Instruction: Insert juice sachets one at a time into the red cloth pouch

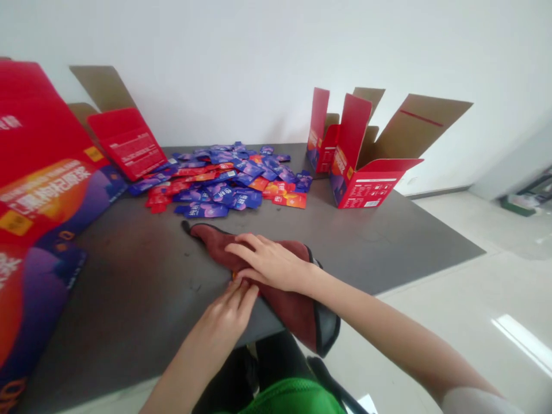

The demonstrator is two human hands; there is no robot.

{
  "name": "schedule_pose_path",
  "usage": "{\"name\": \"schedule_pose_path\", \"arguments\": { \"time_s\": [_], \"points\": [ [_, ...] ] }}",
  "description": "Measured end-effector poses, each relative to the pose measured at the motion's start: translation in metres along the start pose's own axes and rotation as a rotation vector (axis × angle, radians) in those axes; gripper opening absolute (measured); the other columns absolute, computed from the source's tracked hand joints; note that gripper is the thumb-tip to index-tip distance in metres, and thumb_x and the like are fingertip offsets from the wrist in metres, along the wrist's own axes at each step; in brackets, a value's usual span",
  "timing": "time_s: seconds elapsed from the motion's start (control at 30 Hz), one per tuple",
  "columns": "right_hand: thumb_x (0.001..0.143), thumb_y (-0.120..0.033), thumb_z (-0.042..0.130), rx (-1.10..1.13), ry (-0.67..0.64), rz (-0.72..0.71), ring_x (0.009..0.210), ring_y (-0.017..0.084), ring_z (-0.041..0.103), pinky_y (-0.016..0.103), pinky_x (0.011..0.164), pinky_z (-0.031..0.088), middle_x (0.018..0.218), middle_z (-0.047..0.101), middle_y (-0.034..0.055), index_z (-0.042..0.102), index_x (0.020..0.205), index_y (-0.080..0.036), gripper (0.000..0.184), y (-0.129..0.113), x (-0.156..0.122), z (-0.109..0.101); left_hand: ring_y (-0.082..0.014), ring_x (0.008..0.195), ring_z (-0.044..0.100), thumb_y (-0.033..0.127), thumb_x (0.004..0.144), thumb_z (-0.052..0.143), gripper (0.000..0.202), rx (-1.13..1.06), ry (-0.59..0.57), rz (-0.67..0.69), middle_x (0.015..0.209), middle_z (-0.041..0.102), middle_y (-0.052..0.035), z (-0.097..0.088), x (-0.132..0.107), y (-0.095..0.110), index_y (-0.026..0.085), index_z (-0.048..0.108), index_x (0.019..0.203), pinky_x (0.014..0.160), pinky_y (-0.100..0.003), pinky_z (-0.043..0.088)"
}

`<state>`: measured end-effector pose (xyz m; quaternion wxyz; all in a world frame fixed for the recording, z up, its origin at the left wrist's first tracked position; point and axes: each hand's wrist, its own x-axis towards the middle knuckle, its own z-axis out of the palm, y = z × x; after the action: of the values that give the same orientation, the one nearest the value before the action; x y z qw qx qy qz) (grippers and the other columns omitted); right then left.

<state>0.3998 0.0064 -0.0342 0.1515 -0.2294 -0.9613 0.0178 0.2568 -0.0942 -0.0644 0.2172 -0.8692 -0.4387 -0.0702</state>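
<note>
Two bare hands work close together on a folded maroon towel [288, 302] with black edging, which lies at the near edge of a dark gray table [129, 299]. Its narrow end points to 10 o'clock, and its lower corner hangs off the table at about 5 o'clock. The right hand [269, 263] lies flat across the top of the towel, fingers spread and pointing to 9 o'clock. The left hand [227, 313] comes up from 6 o'clock, its fingertips [245, 286] at the towel's edge and just touching the right hand; whether they pinch the cloth, I cannot tell. A small orange sliver [235, 276] shows at the fold, too small to identify.

At 12 o'clock from the hands, a loose heap of blue-purple and red sachets [219, 184] covers the far side of the table. Open red cartons [360, 161] stand at 1 o'clock. A red carton [127, 144] sits at the heap's 10 o'clock side, and large printed red-and-purple carton panels [43, 172] lie at 9 o'clock.
</note>
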Motion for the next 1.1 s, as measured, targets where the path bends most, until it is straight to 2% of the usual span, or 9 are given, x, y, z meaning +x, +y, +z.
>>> {"name": "schedule_pose_path", "arguments": {
  "time_s": [0.17,0.37,0.47,0.6,0.73,0.83,0.9,1.0,1.1],
  "points": [
    [0.087,-0.026,0.041,-0.038,-0.109,-0.189,0.094,0.018,0.044,0.030,0.079,0.040,0.106,0.050,0.0056,0.052,0.103,-0.021,0.021,-0.001,-0.004,-0.002,-0.0225,0.097,0.060,-0.002,0.072,0.029,0.046,0.067,0.005,0.002,0.104,0.065,-0.0147,-0.005,-0.007,0.015,0.007,0.058,0.105,0.082,-0.030,0.051],
    [0.087,-0.026,0.037,-0.031,-0.106,-0.217,0.080,0.015,0.044,0.029,0.079,0.037,0.093,0.051,0.0041,0.053,0.098,-0.021,0.019,-0.002,0.002,0.008,-0.0251,0.097,0.060,0.001,0.073,0.032,0.040,0.116,0.040,0.020,0.100,0.065,-0.0176,-0.007,-0.004,0.019,0.005,0.060,0.101,0.083,-0.032,0.051],
    [0.089,-0.027,0.034,-0.022,-0.088,-0.140,0.079,0.014,0.048,0.026,0.072,0.038,0.093,0.051,0.0038,0.052,0.099,-0.022,0.022,0.006,0.014,0.018,-0.0267,0.097,0.060,0.001,0.075,0.030,0.040,0.118,0.081,0.023,0.100,0.065,-0.0197,-0.009,0.001,0.019,0.005,0.063,0.097,0.081,-0.033,0.052],
    [0.089,-0.029,0.035,-0.049,-0.114,0.114,0.072,0.015,0.052,0.026,0.060,0.036,0.095,0.054,0.0030,0.052,0.102,-0.024,0.022,0.030,0.039,0.023,-0.0259,0.098,0.060,-0.002,0.074,0.028,0.044,0.073,0.052,0.028,0.101,0.065,-0.0186,-0.008,0.001,0.019,0.006,0.063,0.099,0.081,-0.033,0.052],
    [0.091,-0.031,0.029,-0.035,-0.014,0.216,0.084,0.016,0.053,0.026,0.067,0.037,0.100,0.055,0.0042,0.050,0.103,-0.020,0.026,0.036,0.041,-0.009,-0.0237,0.100,0.059,-0.005,0.072,0.028,0.047,0.007,-0.025,0.011,0.104,0.064,-0.0169,-0.006,0.000,0.017,0.007,0.062,0.103,0.084,-0.032,0.051],
    [0.092,-0.034,0.027,0.040,0.133,0.183,0.088,0.014,0.051,0.025,0.071,0.036,0.097,0.054,0.0031,0.050,0.100,-0.019,0.029,0.017,0.021,-0.039,-0.0225,0.099,0.060,-0.006,0.070,0.028,0.049,0.006,-0.007,0.037,0.104,0.064,-0.0160,-0.008,0.001,0.017,0.008,0.062,0.103,0.083,-0.032,0.051],
    [0.091,-0.037,0.029,0.043,0.091,0.096,0.081,0.013,0.050,0.024,0.069,0.036,0.092,0.053,0.0019,0.052,0.097,-0.020,0.029,0.000,0.006,-0.044,-0.0220,0.095,0.061,-0.006,0.069,0.029,0.049,0.027,0.012,0.039,0.100,0.066,-0.0154,-0.012,0.002,0.018,0.008,0.063,0.101,0.081,-0.031,0.052],
    [0.088,-0.039,0.035,0.000,-0.066,-0.034,0.073,0.012,0.047,0.024,0.061,0.033,0.088,0.049,0.0019,0.055,0.090,-0.022,0.026,-0.016,-0.007,-0.027,-0.0214,0.087,0.064,-0.005,0.069,0.031,0.045,0.062,0.003,0.015,0.090,0.068,-0.0140,-0.016,0.004,0.021,0.008,0.065,0.095,0.079,-0.031,0.053],
    [0.089,-0.039,0.033,-0.025,-0.114,-0.085,0.072,0.012,0.044,0.024,0.058,0.031,0.089,0.047,0.0024,0.055,0.090,-0.024,0.027,-0.014,-0.004,-0.003,-0.0212,0.087,0.064,-0.002,0.073,0.032,0.040,0.062,0.025,-0.003,0.089,0.069,-0.0131,-0.015,0.002,0.021,0.009,0.065,0.093,0.080,-0.030,0.052]
  ]
}}
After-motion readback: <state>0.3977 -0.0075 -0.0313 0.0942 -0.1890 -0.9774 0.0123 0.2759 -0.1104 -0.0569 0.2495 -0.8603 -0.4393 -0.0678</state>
